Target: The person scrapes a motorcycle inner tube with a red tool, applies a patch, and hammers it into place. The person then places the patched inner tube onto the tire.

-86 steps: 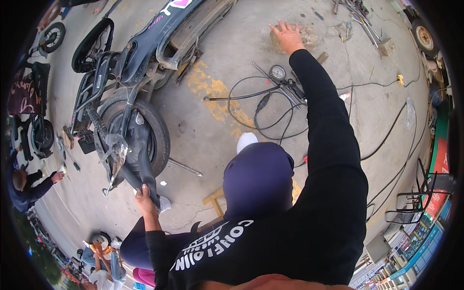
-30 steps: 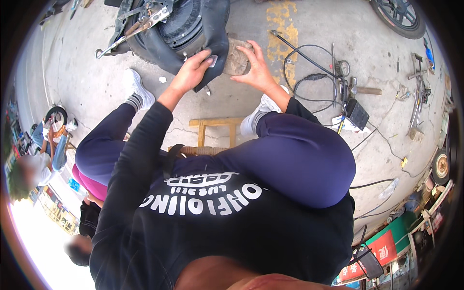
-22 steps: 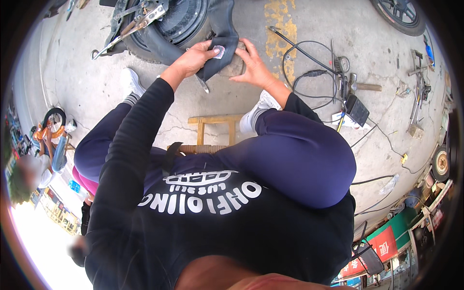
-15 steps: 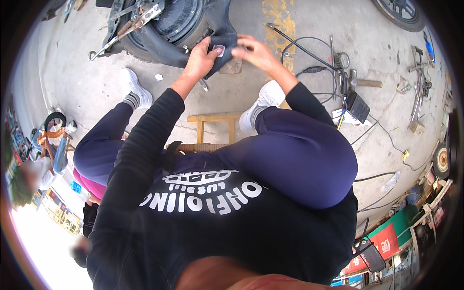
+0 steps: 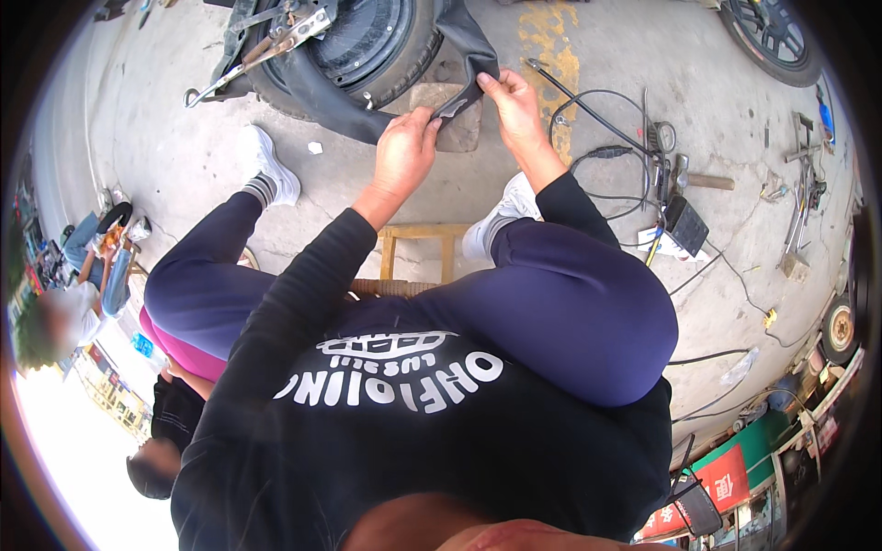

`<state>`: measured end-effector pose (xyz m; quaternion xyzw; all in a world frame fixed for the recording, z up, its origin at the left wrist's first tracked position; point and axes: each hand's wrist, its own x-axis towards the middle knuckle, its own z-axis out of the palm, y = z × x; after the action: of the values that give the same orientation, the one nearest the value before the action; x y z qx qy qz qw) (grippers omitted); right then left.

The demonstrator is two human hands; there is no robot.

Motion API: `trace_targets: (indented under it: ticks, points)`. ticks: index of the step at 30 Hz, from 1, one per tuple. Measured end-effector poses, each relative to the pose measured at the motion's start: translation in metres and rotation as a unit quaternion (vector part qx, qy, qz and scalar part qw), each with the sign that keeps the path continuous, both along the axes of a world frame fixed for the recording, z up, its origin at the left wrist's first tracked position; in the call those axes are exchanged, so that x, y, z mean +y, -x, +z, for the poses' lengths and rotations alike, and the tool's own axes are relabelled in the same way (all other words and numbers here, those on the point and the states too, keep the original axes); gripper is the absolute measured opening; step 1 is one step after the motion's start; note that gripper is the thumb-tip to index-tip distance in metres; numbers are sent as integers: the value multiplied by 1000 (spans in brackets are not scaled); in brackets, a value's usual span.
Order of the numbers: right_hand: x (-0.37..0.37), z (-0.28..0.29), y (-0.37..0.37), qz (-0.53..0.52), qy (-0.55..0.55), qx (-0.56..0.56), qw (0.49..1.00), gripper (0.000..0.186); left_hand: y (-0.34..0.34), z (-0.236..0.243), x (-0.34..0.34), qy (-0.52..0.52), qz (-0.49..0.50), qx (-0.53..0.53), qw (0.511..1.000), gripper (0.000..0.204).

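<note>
A black rubber inner tube (image 5: 470, 48) hangs slack out of a wheel with a tyre (image 5: 418, 57) lying in front of me. My left hand (image 5: 407, 154) is closed on the tube's near edge, thumb and fingers pinching it. My right hand (image 5: 516, 108) pinches the same stretch of tube farther right, thumb on top. Between the two hands the rubber is folded, and a small shiny patch of film (image 5: 454, 108) shows on it. Beneath, a brownish block (image 5: 459, 136) rests on the concrete. The valve stem (image 5: 368, 98) pokes up beside the tyre.
A long metal lever tool (image 5: 262, 57) lies across the wheel. To the right are a hose with a gauge (image 5: 665, 137), a hammer (image 5: 709, 182) and a black box (image 5: 684, 226). Another wheel (image 5: 781, 46) lies far right. A wooden stool (image 5: 421, 231) is under me; people sit at left.
Both hands now grip the tube; the right hand was blurred beside it before. The held stretch has been folded and drawn rightward, uncovering more of the block and tyre.
</note>
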<state>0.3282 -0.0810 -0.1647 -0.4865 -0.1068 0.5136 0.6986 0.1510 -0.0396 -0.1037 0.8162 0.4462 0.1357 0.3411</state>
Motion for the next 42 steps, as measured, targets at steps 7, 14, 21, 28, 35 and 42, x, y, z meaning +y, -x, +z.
trace_targets:
  ticks: [7,14,21,28,35,42]
  points:
    - [17,1,16,27,98,-459,882,35,9,-19,31,78,107,60,989,31]
    - [26,-5,15,57,122,-510,850,33,-2,-29,51,89,101,156,978,35]
    - [24,-6,19,65,84,-462,881,29,12,-37,59,200,110,81,970,26]
    - [-19,-4,-64,-38,38,-193,980,32,18,-56,64,213,111,44,970,33]
    - [-232,-74,-317,-72,402,-672,617,23,30,-36,52,307,120,-125,936,20]
    - [-304,-102,-392,291,496,-722,385,28,42,-9,52,386,233,-201,869,17]
